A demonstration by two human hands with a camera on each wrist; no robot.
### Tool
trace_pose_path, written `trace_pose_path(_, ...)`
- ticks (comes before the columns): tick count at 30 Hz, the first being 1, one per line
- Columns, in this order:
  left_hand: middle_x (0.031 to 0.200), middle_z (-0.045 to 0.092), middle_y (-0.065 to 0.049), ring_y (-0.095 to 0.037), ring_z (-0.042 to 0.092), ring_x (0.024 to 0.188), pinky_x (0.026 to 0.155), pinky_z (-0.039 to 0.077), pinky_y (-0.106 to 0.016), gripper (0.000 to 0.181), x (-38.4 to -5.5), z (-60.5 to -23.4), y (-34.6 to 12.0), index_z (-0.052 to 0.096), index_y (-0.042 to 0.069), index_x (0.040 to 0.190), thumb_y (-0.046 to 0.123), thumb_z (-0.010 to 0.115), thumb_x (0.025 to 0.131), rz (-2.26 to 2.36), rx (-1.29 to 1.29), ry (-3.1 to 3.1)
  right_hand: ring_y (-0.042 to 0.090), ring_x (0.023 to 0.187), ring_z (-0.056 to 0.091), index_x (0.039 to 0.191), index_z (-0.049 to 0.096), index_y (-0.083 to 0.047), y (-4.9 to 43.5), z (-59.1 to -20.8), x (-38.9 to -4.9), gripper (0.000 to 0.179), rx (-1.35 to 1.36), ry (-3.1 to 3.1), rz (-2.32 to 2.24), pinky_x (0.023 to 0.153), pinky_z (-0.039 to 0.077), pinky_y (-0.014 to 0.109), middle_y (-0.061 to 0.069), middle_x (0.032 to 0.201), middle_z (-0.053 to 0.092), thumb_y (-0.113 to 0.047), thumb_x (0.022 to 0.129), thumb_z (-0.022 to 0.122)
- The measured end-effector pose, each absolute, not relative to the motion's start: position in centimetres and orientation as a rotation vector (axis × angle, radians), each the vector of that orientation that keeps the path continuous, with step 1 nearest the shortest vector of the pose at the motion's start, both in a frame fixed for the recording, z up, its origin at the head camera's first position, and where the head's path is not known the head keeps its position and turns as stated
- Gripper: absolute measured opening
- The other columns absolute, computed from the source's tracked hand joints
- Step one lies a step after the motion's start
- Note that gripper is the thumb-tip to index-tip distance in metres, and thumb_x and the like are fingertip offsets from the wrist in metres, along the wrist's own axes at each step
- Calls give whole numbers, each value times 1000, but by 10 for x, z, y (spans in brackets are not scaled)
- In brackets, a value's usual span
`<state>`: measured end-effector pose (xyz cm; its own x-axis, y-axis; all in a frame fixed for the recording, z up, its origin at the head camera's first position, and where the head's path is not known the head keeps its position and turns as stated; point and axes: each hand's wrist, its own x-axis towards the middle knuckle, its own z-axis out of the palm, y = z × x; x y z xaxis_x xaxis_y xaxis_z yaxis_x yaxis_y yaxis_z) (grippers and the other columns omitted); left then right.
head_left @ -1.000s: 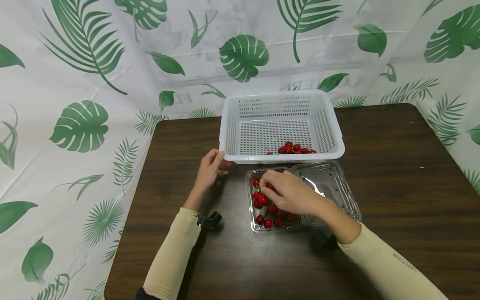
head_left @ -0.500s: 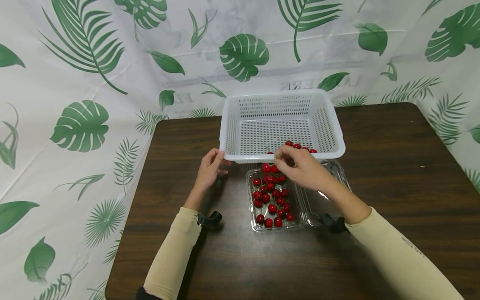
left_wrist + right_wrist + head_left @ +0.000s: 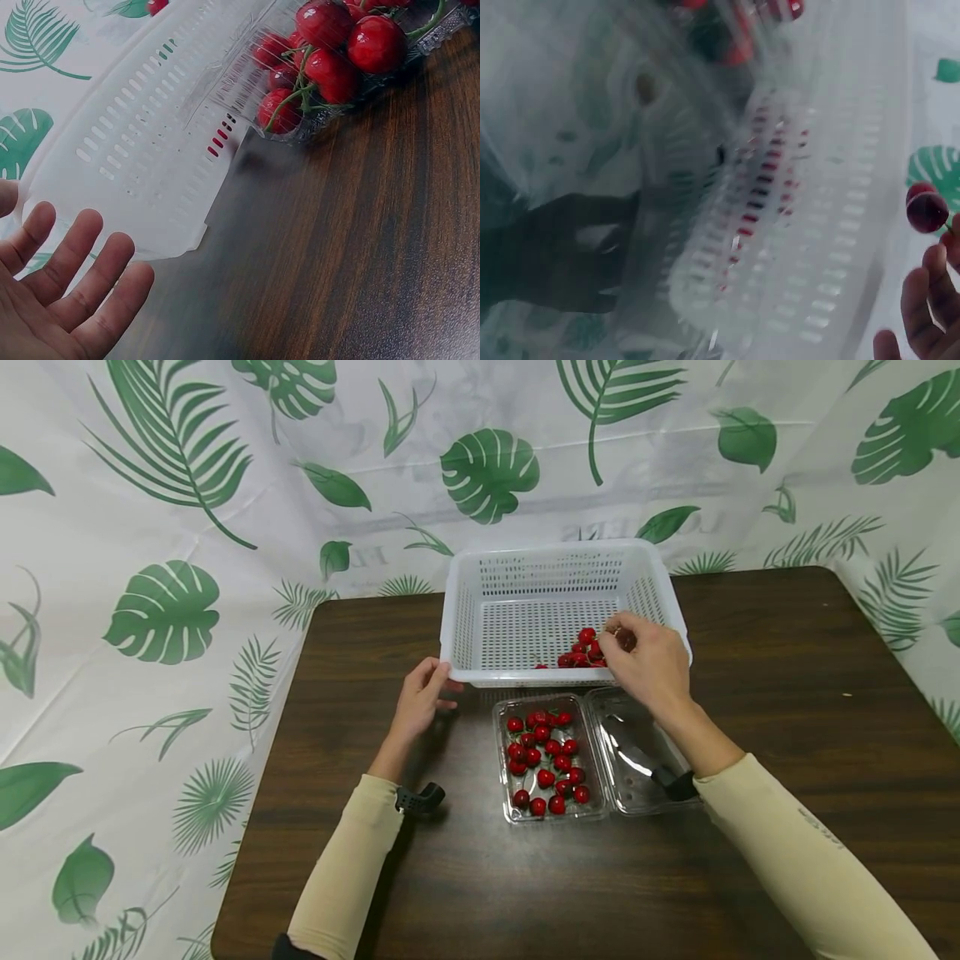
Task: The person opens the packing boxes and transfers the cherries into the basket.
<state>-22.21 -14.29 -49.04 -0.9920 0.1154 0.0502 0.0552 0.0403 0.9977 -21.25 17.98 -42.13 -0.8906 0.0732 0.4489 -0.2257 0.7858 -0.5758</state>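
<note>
A white perforated plastic basket [image 3: 510, 677] stands at the back of the table, with red cherries [image 3: 577, 660] near its front wall. My left hand [image 3: 418, 697] pinches the basket's front left corner between thumb and index finger; the other fingers [image 3: 109, 262] stretch out loosely. Over the basket's front right part, my right hand [image 3: 651, 667] pinches cherries by their stems. One dark held cherry [image 3: 927, 212] shows in the right wrist view, another partly behind it. In front of the basket lies a clear plastic clamshell box [image 3: 501, 785] holding many cherries [image 3: 546, 778].
The clamshell's clear lid [image 3: 626, 760] lies folded out to the right, under my right forearm. Dark wood-grain table [image 3: 810, 735] surrounds everything. A leaf-printed white curtain [image 3: 405, 460] hangs behind the basket. Black wrist cameras [image 3: 422, 798] sit on both wrists.
My right hand has lifted cherries out of the clamshell and carried them back and right, over the basket. The left hand has stayed at the basket's corner.
</note>
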Motion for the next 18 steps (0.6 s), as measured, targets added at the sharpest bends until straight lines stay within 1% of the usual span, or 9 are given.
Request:
trace_pose_path(2,103,64,-21,-52,60,97,65,60,-48,26,-222,-491,-143,53,-7,105,19,48,105,2137,186,2236,21,58,56,84,72,-16,183,-425,-214,14,102,-2504,803,54,41,41,2,68,64,-21,86,59)
trace_pose_path(6,104,64,-21,-52,60,97,66,60,-48,27,-221,-490,-143,53,-6,106,20,48,105,2134,177,2238,23,63,57,82,73,-13,187,-430,-216,17,87,-2514,698,61,39,46,4,72,64,-19,86,57)
trace_pose_path(9,104,63,-22,-51,61,97,66,60,-48,26,-221,-489,-142,54,-6,105,20,48,105,2133,168,2237,26,68,58,84,74,-12,190,-434,-216,19,72,-2545,672,65,36,48,6,75,65,-19,87,57)
trace_pose_path(13,105,63,-22,-50,62,96,66,60,-49,26,-221,-488,-142,54,-6,106,19,48,105,2131,159,2235,31,75,60,88,76,-10,193,-437,-216,23,72,-2591,633,68,35,51,9,81,68,-21,88,55)
trace_pose_path(18,105,63,-23,-52,60,98,70,58,-56,28,-221,-488,-142,53,-7,106,20,48,105,2139,158,2223,36,83,60,89,76,-9,194,-441,-216,27,94,-2642,593,73,35,56,11,89,71,-23,90,53)
